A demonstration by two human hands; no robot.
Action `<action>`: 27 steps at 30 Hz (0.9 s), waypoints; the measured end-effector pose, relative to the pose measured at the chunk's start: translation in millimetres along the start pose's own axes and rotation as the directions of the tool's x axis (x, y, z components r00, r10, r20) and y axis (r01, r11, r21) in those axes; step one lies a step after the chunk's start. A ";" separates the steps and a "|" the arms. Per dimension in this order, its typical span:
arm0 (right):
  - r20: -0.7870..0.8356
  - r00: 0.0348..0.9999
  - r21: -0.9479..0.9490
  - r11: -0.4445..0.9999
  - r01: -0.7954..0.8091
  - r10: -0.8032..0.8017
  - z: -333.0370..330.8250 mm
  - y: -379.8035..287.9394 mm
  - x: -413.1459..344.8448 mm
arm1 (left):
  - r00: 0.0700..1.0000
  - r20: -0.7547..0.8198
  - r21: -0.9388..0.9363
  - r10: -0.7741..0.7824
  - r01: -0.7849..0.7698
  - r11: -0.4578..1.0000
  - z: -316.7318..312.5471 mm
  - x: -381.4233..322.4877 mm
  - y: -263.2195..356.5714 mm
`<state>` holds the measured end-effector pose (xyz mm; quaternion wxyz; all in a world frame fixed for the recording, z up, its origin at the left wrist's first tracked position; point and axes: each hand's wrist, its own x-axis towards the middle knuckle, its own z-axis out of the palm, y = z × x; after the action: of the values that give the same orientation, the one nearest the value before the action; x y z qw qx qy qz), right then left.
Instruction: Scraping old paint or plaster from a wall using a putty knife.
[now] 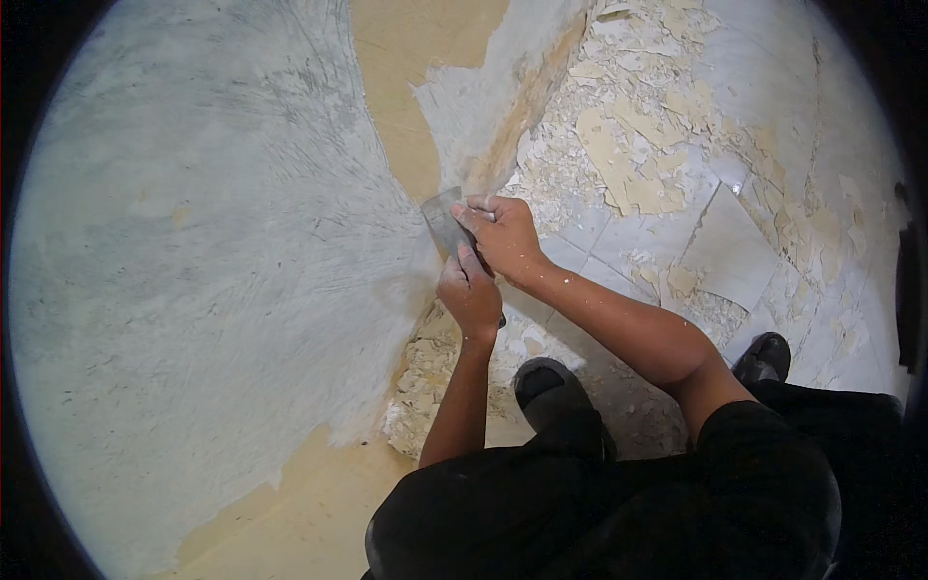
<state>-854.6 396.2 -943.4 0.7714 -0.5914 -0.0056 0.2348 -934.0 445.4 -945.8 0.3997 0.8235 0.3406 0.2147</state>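
Observation:
My left hand (471, 297) is closed around the handle of a wide metal scraper (444, 214), and the dark end of that handle shows below my wrist side. The fingers of my right hand (505, 233) pinch the blade's right side, with the thumb laid on its face. Something small and pale shows at the right fingers, too small to tell. The blade points up and left, in front of a wall (217, 254) scraped to pale grey. Left of the blade's top, a strip of yellow paint (402, 109) remains on the wall. Whether the edge touches the wall I cannot tell.
Peeled paint flakes (638, 152) lie heaped along the wall's foot and over the white floor tiles (602, 225). A squarish loose-looking sheet or tile (732, 250) lies to the right. My dark shoes (551, 391) stand amid the debris. More yellow paint (290, 507) covers the lower wall.

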 end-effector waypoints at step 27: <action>0.067 0.993 0.145 0.984 -0.107 0.099 2.6 -0.3 3.5 | 0.998 -0.001 0.163 0.065 -0.064 0.985 -3.9 0.9 18.4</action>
<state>-852.1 399.8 -943.3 0.7995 -0.5247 0.0196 0.2916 -928.7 439.7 -928.6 0.3228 0.8634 0.3313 0.2017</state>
